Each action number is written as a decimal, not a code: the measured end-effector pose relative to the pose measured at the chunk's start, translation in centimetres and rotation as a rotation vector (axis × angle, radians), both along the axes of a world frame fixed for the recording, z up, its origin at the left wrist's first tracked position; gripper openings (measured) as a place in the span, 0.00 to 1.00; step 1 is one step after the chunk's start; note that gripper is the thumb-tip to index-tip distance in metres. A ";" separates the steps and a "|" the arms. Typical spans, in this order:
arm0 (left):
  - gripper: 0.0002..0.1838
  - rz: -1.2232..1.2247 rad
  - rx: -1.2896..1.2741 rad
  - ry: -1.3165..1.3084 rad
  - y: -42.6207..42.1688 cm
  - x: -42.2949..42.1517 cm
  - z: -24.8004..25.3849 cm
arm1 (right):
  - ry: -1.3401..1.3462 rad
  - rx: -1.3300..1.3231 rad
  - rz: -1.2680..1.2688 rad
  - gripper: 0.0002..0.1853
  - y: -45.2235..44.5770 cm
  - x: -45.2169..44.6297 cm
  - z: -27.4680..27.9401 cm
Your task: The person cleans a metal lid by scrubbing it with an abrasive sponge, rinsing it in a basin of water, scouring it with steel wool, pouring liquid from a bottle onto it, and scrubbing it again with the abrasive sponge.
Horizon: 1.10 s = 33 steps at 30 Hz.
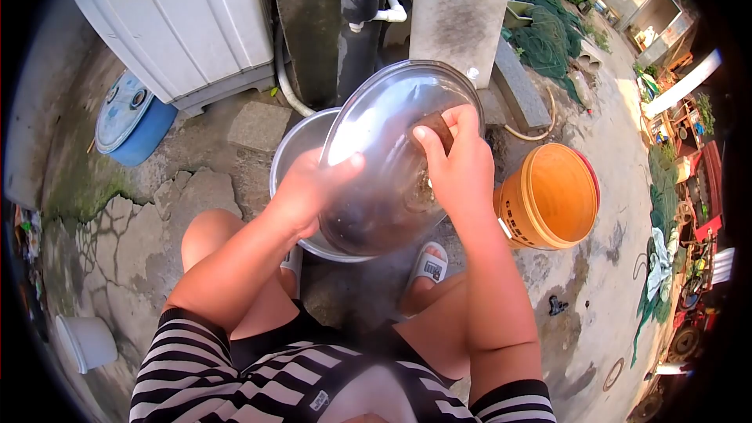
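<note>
My left hand (pixel 309 192) grips the left edge of a shiny metal basin (pixel 376 141), its thumb laid over the inner face and its fingers mostly hidden behind. The basin is tilted up, its inside towards me. Pinched in my right hand (pixel 462 168) is a small brown scouring pad (pixel 433 131), against the basin's inner surface. Wet specks and dirt show on the metal just below the pad. Beneath and behind, a second metal basin (pixel 298 139) stands on the ground between my feet, partly covered by the tilted one.
An orange bucket (pixel 560 196) stands close on the right. Further left are a blue lidded tub (pixel 129 121) and a white bucket (pixel 86 343). Ahead are a white ribbed cabinet (pixel 184 16), a pillar with a white tap (pixel 392 12), a hose and a stone block (pixel 521 90).
</note>
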<state>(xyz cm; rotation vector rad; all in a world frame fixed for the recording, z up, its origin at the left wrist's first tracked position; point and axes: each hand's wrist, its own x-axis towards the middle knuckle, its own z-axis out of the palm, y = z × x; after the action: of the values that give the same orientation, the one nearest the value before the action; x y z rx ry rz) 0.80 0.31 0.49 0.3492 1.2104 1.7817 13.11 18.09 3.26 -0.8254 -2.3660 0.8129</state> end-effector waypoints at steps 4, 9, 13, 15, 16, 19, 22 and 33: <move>0.22 -0.007 -0.021 0.005 -0.1 -0.2 -0.1 | -0.032 0.008 0.051 0.23 0.0 0.0 -0.2; 0.23 -0.022 -0.013 0.019 -0.2 -0.3 -0.5 | -0.048 -0.026 0.004 0.23 0.0 -0.1 0.3; 0.24 -0.023 -0.017 0.020 -0.2 -0.4 -0.5 | -0.026 0.005 0.042 0.24 -0.3 0.0 -0.1; 0.24 -0.022 -0.010 0.019 -0.1 -0.2 -0.5 | -0.011 0.041 0.009 0.24 -0.6 0.0 0.0; 0.24 -0.022 -0.007 0.021 -0.1 -0.2 -0.5 | -0.009 0.051 -0.007 0.24 -0.6 -0.1 0.1; 0.24 -0.025 -0.023 0.027 -0.2 -0.4 -0.5 | -0.049 -0.049 0.016 0.24 -0.4 -0.2 0.1; 0.24 -0.029 -0.020 0.034 -0.2 -0.3 -0.4 | -0.044 0.004 -0.015 0.24 -0.6 -0.3 0.2; 0.23 -0.022 -0.029 0.042 -0.1 -0.3 -0.4 | -0.038 0.124 -0.040 0.23 -0.7 -0.4 0.0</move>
<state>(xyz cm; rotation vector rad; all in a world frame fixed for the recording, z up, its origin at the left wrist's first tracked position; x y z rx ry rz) 0.52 0.20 0.12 0.3826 1.2560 1.7442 12.69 17.34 3.23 -0.8405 -2.3978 0.6326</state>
